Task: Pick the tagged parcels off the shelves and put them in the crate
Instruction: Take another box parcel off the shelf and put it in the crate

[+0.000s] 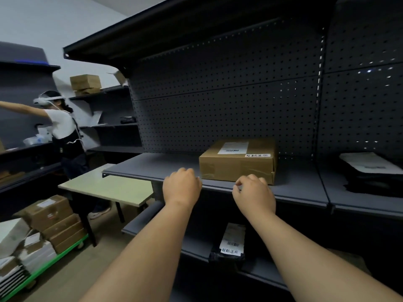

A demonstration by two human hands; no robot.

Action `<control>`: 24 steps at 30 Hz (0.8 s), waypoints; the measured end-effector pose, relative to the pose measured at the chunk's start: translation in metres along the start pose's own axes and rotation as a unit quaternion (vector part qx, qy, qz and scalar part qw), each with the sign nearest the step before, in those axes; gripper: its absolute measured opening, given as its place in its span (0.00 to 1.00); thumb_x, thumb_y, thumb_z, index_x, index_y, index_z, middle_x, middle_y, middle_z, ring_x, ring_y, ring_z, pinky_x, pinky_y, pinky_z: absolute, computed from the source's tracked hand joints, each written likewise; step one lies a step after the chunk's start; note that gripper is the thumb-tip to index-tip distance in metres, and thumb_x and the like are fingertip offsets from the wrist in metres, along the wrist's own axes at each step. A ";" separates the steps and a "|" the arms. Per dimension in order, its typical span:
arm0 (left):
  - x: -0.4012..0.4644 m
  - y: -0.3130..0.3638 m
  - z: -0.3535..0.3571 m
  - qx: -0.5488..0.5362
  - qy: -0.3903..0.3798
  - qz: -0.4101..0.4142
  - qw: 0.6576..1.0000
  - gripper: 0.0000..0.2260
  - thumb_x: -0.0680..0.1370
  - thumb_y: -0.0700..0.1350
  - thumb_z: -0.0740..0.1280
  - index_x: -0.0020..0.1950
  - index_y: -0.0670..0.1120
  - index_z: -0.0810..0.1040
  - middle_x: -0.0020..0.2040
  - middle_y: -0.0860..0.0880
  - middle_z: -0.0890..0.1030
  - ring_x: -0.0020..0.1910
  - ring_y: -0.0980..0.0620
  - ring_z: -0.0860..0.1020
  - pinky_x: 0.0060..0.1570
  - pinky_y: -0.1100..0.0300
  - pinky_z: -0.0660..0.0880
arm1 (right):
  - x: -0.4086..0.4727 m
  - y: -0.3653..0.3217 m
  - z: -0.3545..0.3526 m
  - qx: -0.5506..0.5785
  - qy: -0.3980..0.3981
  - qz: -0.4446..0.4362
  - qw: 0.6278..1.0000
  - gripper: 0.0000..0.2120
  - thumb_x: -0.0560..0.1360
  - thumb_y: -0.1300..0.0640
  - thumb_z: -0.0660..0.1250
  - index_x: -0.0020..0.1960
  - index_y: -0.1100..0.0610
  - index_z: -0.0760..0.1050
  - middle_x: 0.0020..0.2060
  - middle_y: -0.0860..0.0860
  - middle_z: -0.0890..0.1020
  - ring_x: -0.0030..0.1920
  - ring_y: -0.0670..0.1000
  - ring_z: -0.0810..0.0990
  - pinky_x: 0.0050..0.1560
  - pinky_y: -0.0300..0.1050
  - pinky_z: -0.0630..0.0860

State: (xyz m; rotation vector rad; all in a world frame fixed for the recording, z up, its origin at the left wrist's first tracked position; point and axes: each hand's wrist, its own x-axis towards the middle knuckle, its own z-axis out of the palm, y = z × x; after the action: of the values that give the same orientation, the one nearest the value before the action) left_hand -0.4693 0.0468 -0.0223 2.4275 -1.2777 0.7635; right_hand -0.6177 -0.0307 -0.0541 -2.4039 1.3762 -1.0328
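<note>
A brown cardboard parcel [237, 164] with a white shipping label and a small handwritten tag lies on the dark grey shelf [152, 168] in front of me. My left hand [182, 186] hovers at the shelf's front edge, just left of the parcel's near corner, fingers loosely curled and holding nothing. My right hand [253, 194] is below the parcel's front face, fingers loosely curled, also holding nothing. Neither hand plainly touches the box. On the shelf below lies a black bag parcel [231, 247] with a label and a similar tag. No crate is in view.
Black bags with a white label [370, 173] lie on the shelf bay to the right. A pale table [109, 188] stands left of the shelving. A green trolley [43, 267] stacked with boxes and envelopes is at lower left. Another person [65, 136] reaches toward shelves at the far left.
</note>
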 end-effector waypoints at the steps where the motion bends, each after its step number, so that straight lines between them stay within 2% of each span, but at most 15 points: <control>1: 0.005 -0.003 0.003 -0.007 0.002 0.012 1.000 0.12 0.79 0.50 0.57 0.49 0.44 0.76 0.48 0.46 0.78 0.47 0.44 0.77 0.41 0.55 0.65 | 0.000 -0.003 0.001 -0.005 0.007 0.012 1.000 0.11 0.78 0.51 0.58 0.54 0.51 0.77 0.53 0.48 0.78 0.56 0.52 0.72 0.52 0.47 0.71; 8: 0.031 -0.004 0.018 -0.037 0.008 0.081 0.996 0.13 0.80 0.51 0.57 0.49 0.44 0.77 0.46 0.46 0.78 0.44 0.45 0.77 0.39 0.56 0.66 | -0.002 -0.009 0.003 -0.038 0.044 0.073 0.996 0.12 0.78 0.50 0.58 0.55 0.51 0.77 0.54 0.48 0.78 0.57 0.52 0.71 0.52 0.47 0.70; 11: 0.043 0.003 0.021 -0.059 0.005 0.093 0.994 0.13 0.80 0.51 0.57 0.48 0.45 0.77 0.43 0.47 0.76 0.39 0.46 0.74 0.39 0.55 0.66 | 0.001 -0.005 -0.002 -0.043 0.073 0.096 0.992 0.11 0.78 0.50 0.59 0.53 0.51 0.77 0.54 0.48 0.78 0.57 0.52 0.71 0.52 0.47 0.71; 16: 0.066 0.014 0.024 -0.083 -0.004 0.090 0.992 0.12 0.79 0.49 0.57 0.45 0.44 0.76 0.39 0.48 0.71 0.36 0.47 0.70 0.38 0.56 0.66 | 0.019 0.004 -0.014 -0.041 0.117 0.118 0.985 0.10 0.78 0.50 0.59 0.52 0.51 0.77 0.54 0.48 0.78 0.57 0.51 0.71 0.50 0.45 0.70; 19: 0.082 0.013 0.028 -0.090 0.002 0.085 0.992 0.11 0.79 0.47 0.57 0.45 0.44 0.75 0.38 0.48 0.71 0.36 0.46 0.71 0.37 0.56 0.65 | 0.039 0.007 -0.017 -0.047 0.133 0.129 0.982 0.10 0.78 0.50 0.59 0.52 0.51 0.78 0.54 0.48 0.78 0.57 0.52 0.71 0.48 0.45 0.68; 24: 0.120 0.007 0.041 -0.092 -0.007 0.065 0.994 0.13 0.80 0.52 0.56 0.48 0.44 0.75 0.40 0.47 0.75 0.37 0.46 0.73 0.37 0.56 0.69 | 0.081 0.014 -0.016 -0.035 0.138 0.151 0.978 0.10 0.78 0.51 0.59 0.54 0.51 0.77 0.55 0.49 0.77 0.56 0.52 0.71 0.43 0.45 0.69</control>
State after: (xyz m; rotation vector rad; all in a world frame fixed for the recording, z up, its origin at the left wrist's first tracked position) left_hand -0.4061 -0.0578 0.0137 2.2264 -1.4538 0.6322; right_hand -0.6111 -0.1014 -0.0105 -2.0614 1.8283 -1.2834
